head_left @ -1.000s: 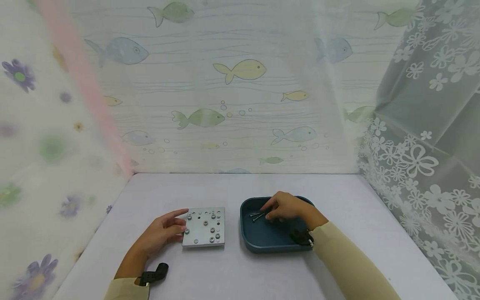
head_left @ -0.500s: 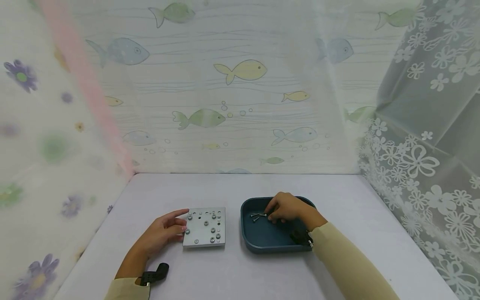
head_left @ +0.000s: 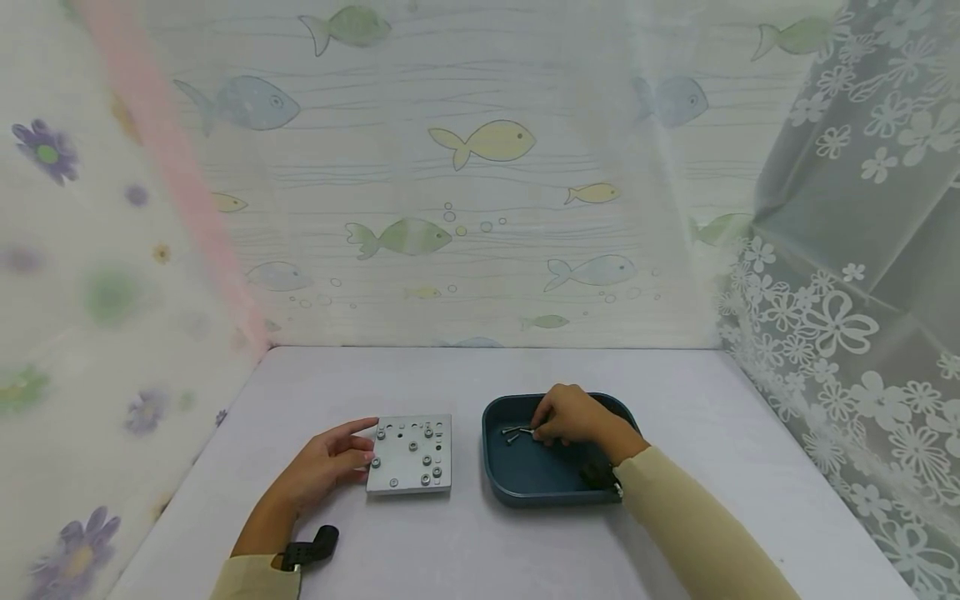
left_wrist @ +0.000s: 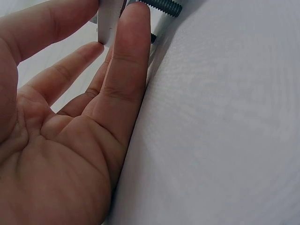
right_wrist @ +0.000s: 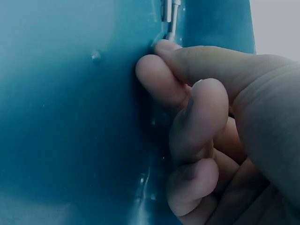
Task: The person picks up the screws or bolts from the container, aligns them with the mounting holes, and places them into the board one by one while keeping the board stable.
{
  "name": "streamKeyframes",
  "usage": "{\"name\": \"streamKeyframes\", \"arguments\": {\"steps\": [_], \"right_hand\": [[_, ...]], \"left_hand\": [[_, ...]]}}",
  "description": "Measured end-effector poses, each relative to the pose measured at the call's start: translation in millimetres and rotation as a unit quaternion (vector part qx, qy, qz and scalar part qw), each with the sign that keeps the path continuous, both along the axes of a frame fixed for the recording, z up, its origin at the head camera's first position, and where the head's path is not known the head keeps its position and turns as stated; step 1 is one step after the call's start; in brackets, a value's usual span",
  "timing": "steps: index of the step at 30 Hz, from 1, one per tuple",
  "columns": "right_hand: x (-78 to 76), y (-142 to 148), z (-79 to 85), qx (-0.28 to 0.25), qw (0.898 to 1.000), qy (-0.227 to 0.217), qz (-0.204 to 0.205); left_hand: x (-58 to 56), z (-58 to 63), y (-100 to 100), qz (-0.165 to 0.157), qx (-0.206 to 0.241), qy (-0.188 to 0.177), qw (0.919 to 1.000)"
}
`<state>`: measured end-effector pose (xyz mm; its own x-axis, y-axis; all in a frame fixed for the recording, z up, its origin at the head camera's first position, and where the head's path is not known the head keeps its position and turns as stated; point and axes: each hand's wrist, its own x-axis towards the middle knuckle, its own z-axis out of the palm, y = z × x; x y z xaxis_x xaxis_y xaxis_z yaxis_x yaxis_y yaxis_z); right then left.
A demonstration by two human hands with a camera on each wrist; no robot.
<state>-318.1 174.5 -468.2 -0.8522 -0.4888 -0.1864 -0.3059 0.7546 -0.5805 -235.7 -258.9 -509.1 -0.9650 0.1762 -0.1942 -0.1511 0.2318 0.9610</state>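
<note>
My left hand grips the left edge of a silver metal plate, with a fingertip under the edge in the left wrist view. Several socket-head screws stand in the plate's top, and a threaded shank sticks out below it. Inside the dark blue tray, my right hand pinches the end of a small silver screw between thumb and index finger. The other right fingers are curled. More loose screws lie beside its fingertips on the tray floor.
A white-covered table carries the plate on the left and the tray to its right. Behind rises a curtain with fish prints. Flowered curtains close in both sides. A black wrist device sits on the left forearm.
The right fingertips have drawn slightly to the right within the tray, and a screw's end now shows at them. The left hand and the plate have stayed put.
</note>
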Motion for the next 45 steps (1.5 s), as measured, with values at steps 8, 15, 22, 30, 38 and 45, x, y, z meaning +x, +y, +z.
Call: {"name": "streamKeyframes", "arguments": {"steps": [8, 15, 22, 30, 38, 45], "right_hand": [[1.7, 0.3, -0.8, 0.006, 1.0, -0.001, -0.004], [3.2, 2.9, 2.9, 0.011, 1.0, -0.01, 0.014], [5.8, 1.1, 15.6, 0.008, 0.999, 0.003, 0.036], [10.4, -4.2, 24.1, -0.021, 0.999, 0.005, 0.034], [9.8, -7.3, 25.4, -0.05, 0.998, 0.036, 0.013], [14.1, -16.4, 29.9, -0.076, 0.995, 0.059, -0.015]], "left_hand": [[0.1, -1.4, -0.9, -0.01, 0.0, 0.003, 0.9999], [-0.6, -4.1, 0.6, -0.002, 0.005, -0.002, 1.0], [-0.2, -2.0, 0.0, -0.006, 0.001, 0.0, 1.0], [1.3, 1.0, -1.3, -0.014, 0.007, 0.007, 0.9999], [0.8, 3.6, -1.0, -0.012, 0.006, 0.006, 0.9999], [1.1, 3.2, -1.1, -0.015, 0.012, 0.006, 0.9998]]}}
